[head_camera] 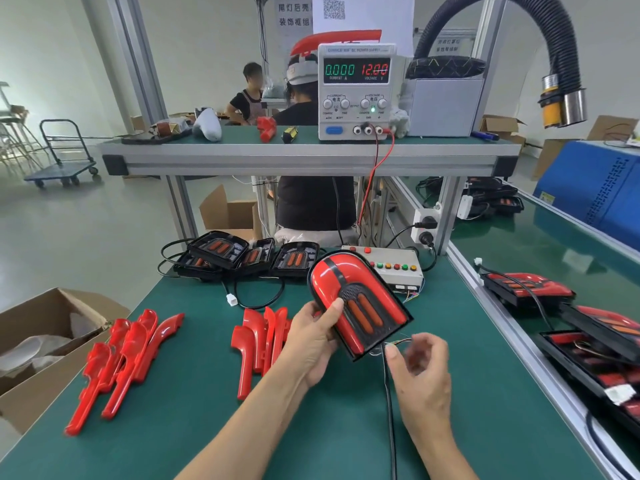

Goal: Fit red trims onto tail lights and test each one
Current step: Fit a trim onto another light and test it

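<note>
Left hand [313, 344] holds the tail light [356, 303] up off the green bench mat [194, 427], thumb over the red trim on its face, other fingers curled behind the housing. Trim looks already seated on this unit; both halves of the red surround sit flush as far as I can judge, though the far edge is hard to check at this angle. Right hand [420, 367] is just below the lamp's lower corner, blurred, fingers loosely curled near the thin coloured wires [401, 342] that run out from that corner; can't tell if it's actually pinching them or only reaching. Black cable [389, 403] hangs from the lamp down toward the camera. Test box [394, 268] with coloured buttons sits right behind the lamp, power supply [356, 91] on the shelf reads 0.000 A and 12.00 V, so nothing is drawing current: my read is the test step is about to start, not done. Risks: one-handed hold is mostly thumb pressure on glossy plastic, so a tug on the wires could twist the lamp out of the grip or pop a trim clip. Those wires look thin; pulling on them rather than the connector could strain the joint. A wrong or half-seated connection would give a false fail. Loose trims [121, 358] lie left on the mat, a second batch [258, 341] just beside the left wrist, easy to knock. Untrimmed lamps [249, 258] wait at the back.
</note>
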The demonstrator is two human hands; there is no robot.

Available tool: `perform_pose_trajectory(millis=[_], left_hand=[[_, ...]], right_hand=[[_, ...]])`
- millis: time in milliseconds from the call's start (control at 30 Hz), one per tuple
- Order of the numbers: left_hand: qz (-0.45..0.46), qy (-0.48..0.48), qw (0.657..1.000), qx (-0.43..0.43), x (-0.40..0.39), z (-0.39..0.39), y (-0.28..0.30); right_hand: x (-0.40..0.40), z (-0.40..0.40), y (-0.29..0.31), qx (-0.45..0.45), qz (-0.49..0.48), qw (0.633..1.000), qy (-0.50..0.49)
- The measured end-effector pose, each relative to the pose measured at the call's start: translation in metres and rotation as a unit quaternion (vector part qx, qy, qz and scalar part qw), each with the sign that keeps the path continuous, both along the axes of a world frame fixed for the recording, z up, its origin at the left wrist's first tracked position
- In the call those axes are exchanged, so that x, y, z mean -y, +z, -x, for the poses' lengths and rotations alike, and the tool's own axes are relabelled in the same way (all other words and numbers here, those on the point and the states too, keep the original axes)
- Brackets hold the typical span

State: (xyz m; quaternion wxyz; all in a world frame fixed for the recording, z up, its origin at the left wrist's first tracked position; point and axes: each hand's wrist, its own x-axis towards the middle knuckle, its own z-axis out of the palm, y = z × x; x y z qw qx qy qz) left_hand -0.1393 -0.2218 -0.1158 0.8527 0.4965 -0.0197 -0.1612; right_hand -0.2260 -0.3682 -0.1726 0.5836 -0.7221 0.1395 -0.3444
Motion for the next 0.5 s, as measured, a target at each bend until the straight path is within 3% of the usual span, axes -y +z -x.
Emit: perform_pose_trajectory(millis=[167,500], left_hand=[[0.034,0.010,0.999,0.011,0.016,0.011,-0.008],[0.021,-0.033,0.997,0.071,0.030,0.026,-0.021]], right_hand=[[0.003,-0.005,0.000,-0.090,-0.041,0.977,0.187],[0.013,-0.009,-0.002,-0.093,-0.115,0.970,0.194]])
